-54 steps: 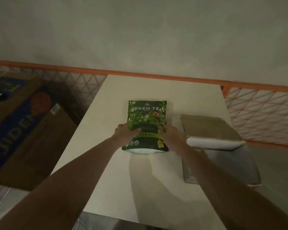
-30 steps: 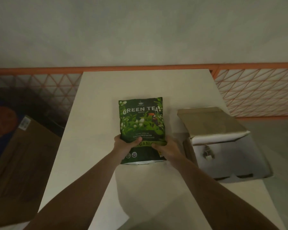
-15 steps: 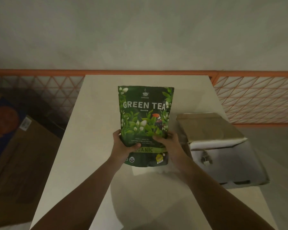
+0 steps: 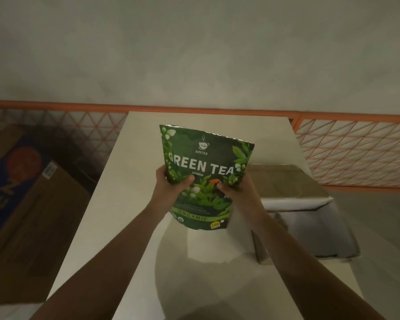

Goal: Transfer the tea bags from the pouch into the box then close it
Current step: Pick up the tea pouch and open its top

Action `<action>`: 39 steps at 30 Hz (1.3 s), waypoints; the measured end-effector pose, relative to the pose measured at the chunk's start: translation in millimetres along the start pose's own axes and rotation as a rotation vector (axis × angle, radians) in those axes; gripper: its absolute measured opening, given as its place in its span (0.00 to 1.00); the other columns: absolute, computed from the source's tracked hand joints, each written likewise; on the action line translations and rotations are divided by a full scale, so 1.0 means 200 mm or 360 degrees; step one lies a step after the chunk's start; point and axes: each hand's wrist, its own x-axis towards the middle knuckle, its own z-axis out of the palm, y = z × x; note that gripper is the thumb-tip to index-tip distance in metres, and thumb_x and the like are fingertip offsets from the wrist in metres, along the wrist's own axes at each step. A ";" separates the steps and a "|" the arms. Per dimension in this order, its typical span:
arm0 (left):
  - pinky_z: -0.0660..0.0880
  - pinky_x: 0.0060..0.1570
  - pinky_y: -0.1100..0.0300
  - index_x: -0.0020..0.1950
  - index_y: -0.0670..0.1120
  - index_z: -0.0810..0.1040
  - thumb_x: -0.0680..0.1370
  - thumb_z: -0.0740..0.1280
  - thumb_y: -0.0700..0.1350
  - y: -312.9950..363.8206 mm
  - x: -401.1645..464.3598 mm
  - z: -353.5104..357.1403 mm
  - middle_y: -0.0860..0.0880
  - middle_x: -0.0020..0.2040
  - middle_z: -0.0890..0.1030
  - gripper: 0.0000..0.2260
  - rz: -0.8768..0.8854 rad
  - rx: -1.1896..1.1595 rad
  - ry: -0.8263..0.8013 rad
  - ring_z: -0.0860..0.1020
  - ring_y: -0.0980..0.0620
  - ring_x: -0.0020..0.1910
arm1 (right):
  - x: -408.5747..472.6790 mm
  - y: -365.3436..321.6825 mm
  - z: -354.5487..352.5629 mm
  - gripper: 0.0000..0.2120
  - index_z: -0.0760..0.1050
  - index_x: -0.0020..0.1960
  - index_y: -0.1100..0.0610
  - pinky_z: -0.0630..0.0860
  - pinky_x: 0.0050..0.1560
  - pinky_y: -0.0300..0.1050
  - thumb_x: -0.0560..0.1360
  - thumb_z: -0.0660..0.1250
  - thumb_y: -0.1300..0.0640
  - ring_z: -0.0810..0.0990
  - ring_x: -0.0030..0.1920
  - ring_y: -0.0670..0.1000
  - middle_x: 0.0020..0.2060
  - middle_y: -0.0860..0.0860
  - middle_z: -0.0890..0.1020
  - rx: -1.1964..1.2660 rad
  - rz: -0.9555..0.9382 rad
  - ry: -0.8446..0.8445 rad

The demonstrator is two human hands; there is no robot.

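A green tea pouch (image 4: 206, 162) printed "GREEN TEA Jasmine" is held upright above the table, its top tilted slightly right. My left hand (image 4: 169, 188) grips its left side with the thumb on the front. My right hand (image 4: 237, 190) grips its right side the same way. The open box (image 4: 310, 225) stands on the table to the right, white inside, its brown lid (image 4: 284, 181) folded back. My right forearm hides part of the box's left wall. No tea bags show from here.
The white table (image 4: 134, 204) runs back to an orange-framed mesh fence (image 4: 356, 153) and a grey wall. A large brown and blue carton (image 4: 21, 204) sits on the floor to the left. Grey floor lies to the right of the box.
Both hands lifted the pouch from lying flat on the table to upright in the air, then shifted their grip from its lower edge to its middle.
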 end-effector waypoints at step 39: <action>0.82 0.42 0.63 0.48 0.41 0.74 0.81 0.67 0.48 0.33 -0.72 0.31 0.43 0.47 0.81 0.10 -0.0061 -0.0291 0.0046 0.83 0.58 0.37 | -0.43 -0.54 -0.05 0.04 0.81 0.47 0.62 0.80 0.44 0.50 0.75 0.69 0.62 0.83 0.42 0.54 0.39 0.57 0.83 0.0352 0.0518 -0.0394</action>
